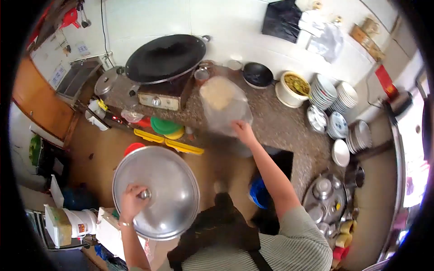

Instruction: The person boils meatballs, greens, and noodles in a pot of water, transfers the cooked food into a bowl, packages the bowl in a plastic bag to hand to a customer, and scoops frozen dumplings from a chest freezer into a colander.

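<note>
My left hand [134, 201] grips the knob of a large round metal lid [169, 194], held low on the left, over the floor. With my right hand [243, 131] I pinch the near edge of a clear plastic bag [228, 115] lying on the speckled countertop. Inside the bag's far end is something pale and round [217, 94]. Behind and to the left, a wide black wok [165, 58] rests tilted on a stove with a knob [159, 101]. Part of a red object [134, 148] shows behind the lid.
Along the counter [282, 124] stand a small black pan [257, 74], a white pot of greens [293, 89] and stacked bowls [323, 92]. A metal tray [312, 198] with lidded containers is at the right. Yellow-edged items [184, 147] jut from below the counter; a lidded pot [107, 81] is at left.
</note>
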### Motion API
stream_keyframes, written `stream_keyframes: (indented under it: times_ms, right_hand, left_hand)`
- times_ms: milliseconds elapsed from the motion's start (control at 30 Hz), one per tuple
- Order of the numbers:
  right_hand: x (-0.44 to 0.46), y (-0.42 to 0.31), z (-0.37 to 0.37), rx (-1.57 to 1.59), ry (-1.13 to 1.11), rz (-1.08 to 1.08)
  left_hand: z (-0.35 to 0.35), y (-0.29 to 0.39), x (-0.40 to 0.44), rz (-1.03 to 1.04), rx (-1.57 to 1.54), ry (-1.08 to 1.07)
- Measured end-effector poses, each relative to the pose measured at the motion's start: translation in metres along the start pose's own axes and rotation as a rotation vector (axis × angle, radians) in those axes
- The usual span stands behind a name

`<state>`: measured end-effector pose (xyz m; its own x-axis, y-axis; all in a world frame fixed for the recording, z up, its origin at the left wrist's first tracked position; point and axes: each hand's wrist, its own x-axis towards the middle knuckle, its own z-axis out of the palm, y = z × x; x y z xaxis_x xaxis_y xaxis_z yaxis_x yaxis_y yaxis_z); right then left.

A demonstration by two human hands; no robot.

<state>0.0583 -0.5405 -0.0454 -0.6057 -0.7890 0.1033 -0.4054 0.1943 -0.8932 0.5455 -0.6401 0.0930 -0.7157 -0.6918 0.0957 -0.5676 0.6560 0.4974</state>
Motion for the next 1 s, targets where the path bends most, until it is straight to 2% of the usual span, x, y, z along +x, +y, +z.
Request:
stream_keyframes:
  times_ms: [67,100,167,267,300,367,400,467,567,600,667,700,767,800,867,1000]
  right_hand:
    - [0.076,0.023,0.018,-0.225,0.061,0.018]
    - [0.110,0.037,0.025,-0.211,0.044,0.023]
    - [0.165,0.066,0.044,-0.488,-0.106,0.140]
    - [0.215,0.129,0.084,-0.607,-0.268,0.041]
    - [0.219,0.132,0.093,-0.598,-0.290,0.043]
    - [0.222,0.136,0.106,-0.754,0.097,-0.367]
    - [0.226,0.132,0.108,-0.750,0.090,-0.363]
    - [0.229,0.119,0.110,-0.714,0.025,-0.128]
    - [0.207,0.084,0.080,-0.688,-0.079,-0.051]
    - [0.200,0.099,0.079,-0.693,-0.085,-0.046]
    - [0.187,0.142,0.079,-0.279,-0.029,-0.036]
    - [0.182,0.137,0.070,-0.284,-0.035,-0.036]
    - [0.173,0.116,0.051,-0.551,-0.234,0.132]
    - [0.170,0.111,0.050,-0.556,-0.240,0.130]
    - [0.157,0.101,0.053,-0.834,-0.047,-0.112]
    - [0.176,0.113,0.052,-0.657,-0.162,-0.035]
  left_hand:
    - [-0.002,0.007,0.022,-0.038,0.079,0.009]
    - [0.001,0.008,0.030,-0.123,0.022,0.018]
    - [0.003,0.010,0.048,-0.225,-0.022,0.022]
    - [0.006,0.014,0.069,-0.327,0.059,0.019]
    - [0.007,0.015,0.074,-0.358,0.058,0.036]
    - [0.008,0.015,0.086,-0.391,0.062,0.042]
    - [0.009,0.015,0.091,-0.389,0.072,0.063]
    - [0.010,0.014,0.102,-0.393,0.088,0.077]
    - [0.008,0.011,0.112,-0.428,0.113,0.050]
    - [0.009,0.008,0.113,-0.434,0.101,0.056]
    - [0.011,0.004,0.115,-0.445,0.080,0.064]
    - [0.011,0.004,0.116,-0.451,0.077,0.065]
    - [0.011,0.000,0.118,-0.430,0.101,0.077]
    - [0.013,-0.002,0.119,-0.436,0.096,0.077]
    - [0.014,-0.006,0.120,-0.422,0.070,0.074]
    - [0.009,-0.010,0.123,-0.378,0.020,0.071]
